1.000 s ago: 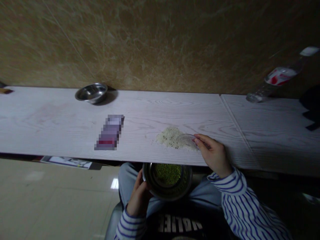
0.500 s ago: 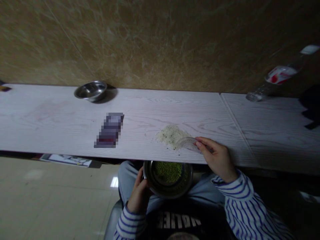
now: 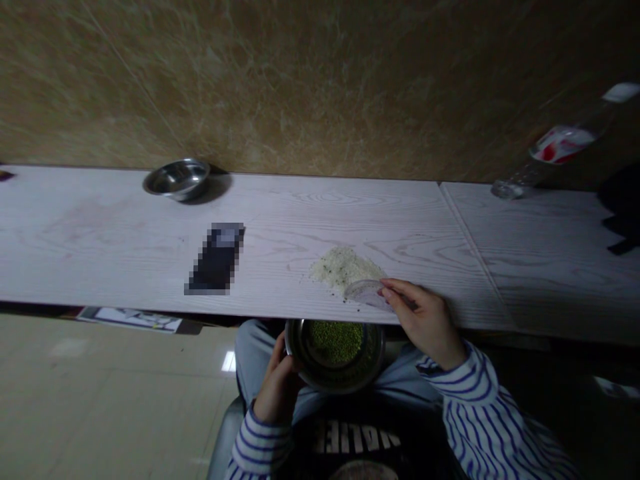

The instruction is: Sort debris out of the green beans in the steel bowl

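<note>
My left hand (image 3: 280,387) grips the left side of a steel bowl (image 3: 345,383) held over my lap, just under the table's front edge. Green beans (image 3: 336,341), which look like mung beans, lie in it. Between the thumb and fingers of my right hand (image 3: 423,317) is a clear plastic protractor (image 3: 367,293), its curved edge towards the pile. It rests at the near right side of a heap of white rice (image 3: 340,265) on the table. Some dark or green specks are scattered in the rice, and a few lie in front of it.
A second steel bowl (image 3: 177,180) stands near the wall at the back left. Left of the rice lies a pixelated phone-shaped object (image 3: 216,260). A plastic bottle (image 3: 550,150) stands at the right by the wall, with a dark item (image 3: 623,213) beside it.
My right hand has drawn the protractor from the rice's right side towards the table's front edge, then slightly left. A few specks now lie nearer the edge. The left hand keeps the bowl in place.
</note>
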Action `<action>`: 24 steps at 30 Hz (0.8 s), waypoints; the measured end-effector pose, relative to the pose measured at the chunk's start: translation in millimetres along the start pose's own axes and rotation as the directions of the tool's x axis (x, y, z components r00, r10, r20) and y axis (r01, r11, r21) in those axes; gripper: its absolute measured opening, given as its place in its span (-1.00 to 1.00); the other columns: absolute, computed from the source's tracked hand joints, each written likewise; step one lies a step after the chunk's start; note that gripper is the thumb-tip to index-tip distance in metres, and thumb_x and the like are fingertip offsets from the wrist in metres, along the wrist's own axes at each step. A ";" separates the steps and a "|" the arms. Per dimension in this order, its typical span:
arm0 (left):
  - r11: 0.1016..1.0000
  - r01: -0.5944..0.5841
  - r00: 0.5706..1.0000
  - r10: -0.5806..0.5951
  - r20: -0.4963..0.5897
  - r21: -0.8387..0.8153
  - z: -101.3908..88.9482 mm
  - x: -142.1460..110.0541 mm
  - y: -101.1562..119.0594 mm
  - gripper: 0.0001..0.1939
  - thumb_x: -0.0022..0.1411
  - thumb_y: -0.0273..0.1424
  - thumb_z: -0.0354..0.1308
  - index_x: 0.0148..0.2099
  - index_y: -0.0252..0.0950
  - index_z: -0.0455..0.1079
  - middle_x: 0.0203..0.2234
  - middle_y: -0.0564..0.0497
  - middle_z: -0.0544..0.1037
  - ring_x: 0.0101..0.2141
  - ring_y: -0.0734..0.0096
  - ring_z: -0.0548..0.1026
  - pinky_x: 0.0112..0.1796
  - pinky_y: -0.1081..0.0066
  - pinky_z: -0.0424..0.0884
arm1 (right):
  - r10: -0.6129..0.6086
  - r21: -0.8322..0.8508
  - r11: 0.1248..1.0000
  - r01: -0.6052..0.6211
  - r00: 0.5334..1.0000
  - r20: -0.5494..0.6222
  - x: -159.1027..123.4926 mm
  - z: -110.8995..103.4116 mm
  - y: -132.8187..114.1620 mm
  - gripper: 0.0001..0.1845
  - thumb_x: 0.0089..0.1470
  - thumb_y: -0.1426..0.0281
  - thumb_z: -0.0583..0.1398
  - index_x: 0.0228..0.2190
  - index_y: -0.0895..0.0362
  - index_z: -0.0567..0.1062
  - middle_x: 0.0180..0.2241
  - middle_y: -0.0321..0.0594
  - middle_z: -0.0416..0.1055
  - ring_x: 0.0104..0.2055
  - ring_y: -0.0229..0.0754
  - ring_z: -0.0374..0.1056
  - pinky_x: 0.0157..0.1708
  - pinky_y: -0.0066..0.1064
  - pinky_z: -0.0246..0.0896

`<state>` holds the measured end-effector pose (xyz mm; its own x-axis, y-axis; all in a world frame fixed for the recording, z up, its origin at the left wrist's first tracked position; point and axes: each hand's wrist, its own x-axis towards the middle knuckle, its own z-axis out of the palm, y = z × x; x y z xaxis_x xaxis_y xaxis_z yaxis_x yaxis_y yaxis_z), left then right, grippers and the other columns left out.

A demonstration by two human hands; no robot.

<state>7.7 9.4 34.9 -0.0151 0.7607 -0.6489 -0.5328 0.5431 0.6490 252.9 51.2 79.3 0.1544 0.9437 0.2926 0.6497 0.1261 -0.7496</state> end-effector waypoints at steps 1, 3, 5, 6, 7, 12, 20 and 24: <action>1.000 -0.001 1.000 0.001 -0.002 0.003 -0.5 0.2 -0.1 -0.21 -0.18 -0.53 0.20 0.20 -0.27 0.26 -0.42 0.03 0.52 -0.50 0.37 0.38 -0.55 0.43 0.29 | -0.002 -0.004 1.000 0.002 1.000 0.000 -0.5 -0.6 -0.5 -0.75 0.16 0.30 0.20 -0.20 0.09 0.63 -0.25 -0.14 0.63 -0.24 -0.09 0.57 -0.17 -0.28 0.49; 1.000 -0.002 1.000 0.002 0.000 0.012 -2.0 0.9 -1.0 -0.21 -0.17 -0.52 0.21 0.21 -0.27 0.25 -0.41 0.02 0.52 -0.49 0.34 0.39 -0.53 0.42 0.30 | -0.007 -0.014 1.000 0.007 1.000 -0.015 -1.8 -2.3 -0.7 -0.76 0.15 0.31 0.20 -0.21 0.10 0.63 -0.25 -0.13 0.63 -0.23 -0.09 0.56 -0.17 -0.29 0.49; 1.000 -0.009 1.000 0.009 0.015 0.009 -3.5 1.8 -2.6 -0.21 -0.15 -0.50 0.21 0.21 -0.29 0.23 -0.42 0.02 0.52 -0.48 0.33 0.39 -0.51 0.39 0.32 | -0.011 -0.020 1.000 0.011 1.000 -0.025 -3.1 -3.7 -0.6 -0.76 0.15 0.32 0.21 -0.21 0.10 0.63 -0.24 -0.13 0.63 -0.22 -0.09 0.56 -0.18 -0.30 0.48; 1.000 -0.014 1.000 0.014 0.024 0.002 -4.2 2.2 -3.5 -0.22 -0.14 -0.50 0.22 0.22 -0.29 0.22 -0.40 0.01 0.52 -0.47 0.32 0.39 -0.50 0.38 0.34 | -0.013 -0.020 1.000 0.013 1.000 -0.022 -3.6 -4.0 -0.6 -0.76 0.15 0.32 0.20 -0.21 0.11 0.63 -0.24 -0.13 0.63 -0.23 -0.09 0.56 -0.19 -0.31 0.48; 1.000 -0.018 0.999 0.018 0.033 -0.004 -4.7 2.5 -4.2 -0.22 -0.13 -0.49 0.22 0.22 -0.30 0.21 -0.39 0.00 0.53 -0.45 0.32 0.40 -0.49 0.38 0.35 | -0.015 -0.018 1.000 0.015 1.000 -0.016 -4.1 -4.0 -0.6 -0.76 0.15 0.32 0.20 -0.21 0.11 0.63 -0.25 -0.13 0.63 -0.23 -0.09 0.57 -0.19 -0.32 0.48; 1.000 -0.016 0.999 0.016 0.047 -0.006 -5.5 1.9 -4.6 -0.22 -0.13 -0.50 0.21 0.22 -0.28 0.22 -0.46 0.04 0.50 -0.49 0.35 0.38 -0.49 0.40 0.32 | -0.028 -0.018 0.999 0.028 1.000 0.006 -4.8 0.2 -1.7 -0.75 0.17 0.32 0.19 -0.19 0.11 0.63 -0.25 -0.13 0.63 -0.25 -0.11 0.57 -0.21 -0.33 0.48; 0.999 -0.014 1.000 0.015 0.015 -0.050 -4.1 -0.7 -3.8 -0.26 -0.16 -0.50 0.23 0.17 -0.25 0.29 -0.38 0.02 0.54 -0.45 0.32 0.41 -0.47 0.38 0.33 | -0.019 -0.026 0.999 0.020 1.000 0.006 -7.5 -2.5 -4.8 -0.75 0.16 0.30 0.19 -0.20 0.10 0.63 -0.26 -0.13 0.63 -0.25 -0.10 0.57 -0.19 -0.30 0.49; 0.999 -0.008 1.000 0.008 0.011 -0.033 -4.6 -0.6 -3.9 -0.22 -0.17 -0.49 0.24 0.20 -0.23 0.30 -0.40 0.02 0.54 -0.47 0.33 0.40 -0.49 0.39 0.31 | 0.011 -0.021 1.000 -0.011 1.000 -0.003 -12.0 -8.7 -2.4 -0.73 0.16 0.27 0.19 -0.21 0.10 0.63 -0.27 -0.12 0.64 -0.25 -0.08 0.57 -0.18 -0.27 0.49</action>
<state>5.9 5.2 30.9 -0.0106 0.7689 -0.6393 -0.5602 0.5250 0.6408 256.0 36.9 82.8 0.1638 0.9440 0.2863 0.6636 0.1093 -0.7400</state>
